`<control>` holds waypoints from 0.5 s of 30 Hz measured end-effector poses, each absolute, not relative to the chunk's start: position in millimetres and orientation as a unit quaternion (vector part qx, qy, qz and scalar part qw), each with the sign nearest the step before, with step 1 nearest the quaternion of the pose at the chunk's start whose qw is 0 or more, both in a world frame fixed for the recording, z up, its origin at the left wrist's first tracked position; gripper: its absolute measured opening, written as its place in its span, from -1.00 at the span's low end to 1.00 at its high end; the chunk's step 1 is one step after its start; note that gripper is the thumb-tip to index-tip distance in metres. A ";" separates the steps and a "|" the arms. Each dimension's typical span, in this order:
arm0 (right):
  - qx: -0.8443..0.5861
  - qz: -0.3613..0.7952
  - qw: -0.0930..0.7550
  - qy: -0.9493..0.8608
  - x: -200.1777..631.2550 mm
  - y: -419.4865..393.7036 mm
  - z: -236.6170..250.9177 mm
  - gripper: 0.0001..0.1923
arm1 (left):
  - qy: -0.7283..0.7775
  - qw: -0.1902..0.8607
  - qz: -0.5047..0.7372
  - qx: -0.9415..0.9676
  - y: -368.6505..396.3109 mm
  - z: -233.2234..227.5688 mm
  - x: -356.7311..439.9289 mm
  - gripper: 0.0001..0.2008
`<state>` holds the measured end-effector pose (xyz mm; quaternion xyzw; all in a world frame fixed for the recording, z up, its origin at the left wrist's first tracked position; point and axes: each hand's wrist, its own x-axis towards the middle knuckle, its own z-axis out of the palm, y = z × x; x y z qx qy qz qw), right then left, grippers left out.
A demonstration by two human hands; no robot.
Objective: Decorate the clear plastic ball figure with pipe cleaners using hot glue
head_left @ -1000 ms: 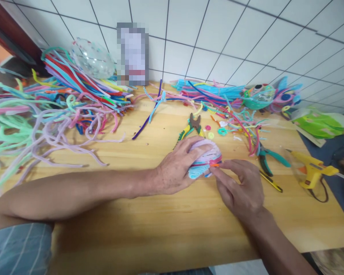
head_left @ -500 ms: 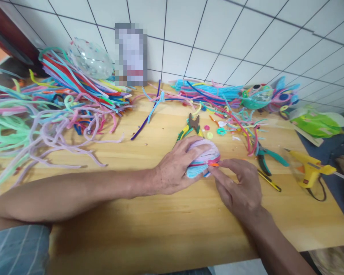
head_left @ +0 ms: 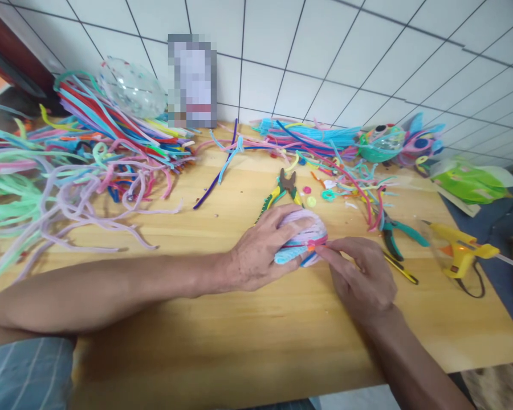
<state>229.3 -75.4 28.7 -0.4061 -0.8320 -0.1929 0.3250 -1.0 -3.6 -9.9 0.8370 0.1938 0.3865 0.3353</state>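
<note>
A ball wrapped in pale lilac, pink and blue pipe cleaners (head_left: 304,234) rests on the wooden table (head_left: 248,341) near its middle. My left hand (head_left: 263,249) wraps around the ball from the left and holds it. My right hand (head_left: 361,278) sits to the right of the ball. Its thumb and forefinger pinch a short orange pipe cleaner end (head_left: 313,246) against the ball's side.
Heaps of coloured pipe cleaners (head_left: 81,159) cover the left and back. Pliers (head_left: 285,190) lie behind the ball, teal-handled pliers (head_left: 395,234) and a yellow glue gun (head_left: 464,250) to the right. A clear balloon (head_left: 133,86) and a finished pipe-cleaner figure (head_left: 387,142) stand by the tiled wall.
The ball has turned slightly in my left hand, and my right hand has shifted a little lower along its side, still pinching the orange end.
</note>
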 end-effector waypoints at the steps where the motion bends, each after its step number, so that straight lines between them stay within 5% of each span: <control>1: -0.405 -0.190 0.329 -0.832 229.1 -75.1 28.2 -0.61 | 0.194 0.336 0.387 0.837 -3.7 -10.2 -0.8 -0.43; 15: -0.403 -0.173 0.332 -0.835 226.7 -75.6 29.4 -0.63 | 0.199 0.326 0.398 0.834 -2.3 -8.4 0.9 -0.46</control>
